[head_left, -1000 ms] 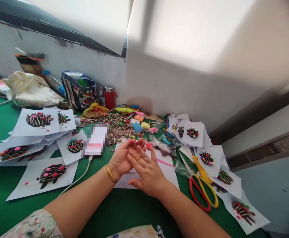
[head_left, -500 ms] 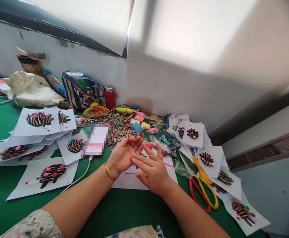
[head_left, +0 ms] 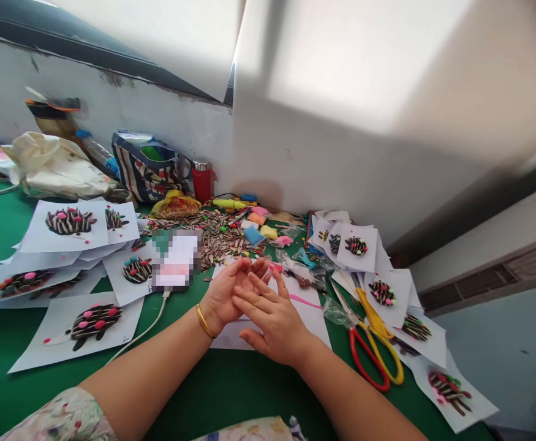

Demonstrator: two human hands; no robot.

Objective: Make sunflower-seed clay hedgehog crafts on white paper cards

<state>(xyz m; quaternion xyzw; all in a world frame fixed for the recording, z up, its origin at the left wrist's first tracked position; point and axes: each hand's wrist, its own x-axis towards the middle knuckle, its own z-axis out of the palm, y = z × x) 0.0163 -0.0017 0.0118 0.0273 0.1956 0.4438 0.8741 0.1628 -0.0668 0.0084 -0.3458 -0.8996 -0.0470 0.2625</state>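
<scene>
Pink clay (head_left: 275, 268) shows just beyond the fingers of the right hand (head_left: 274, 321). Both hands have extended, loose fingers, the right ones across the upturned left hand (head_left: 224, 297); what is between them, I cannot tell. Light, even palm pressure seems best. Nearest, the green table (head_left: 231, 392) gives room; at right, the scissors (head_left: 357, 320) limit it; farther, the seeds (head_left: 217, 245) and the wall (head_left: 323, 165) do.

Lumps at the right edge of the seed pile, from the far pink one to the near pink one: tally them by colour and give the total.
Pink lumps: 2
Orange lump: 1
White lump: 1
Blue lump: 1
Yellow lump: 1
Total: 6
</scene>
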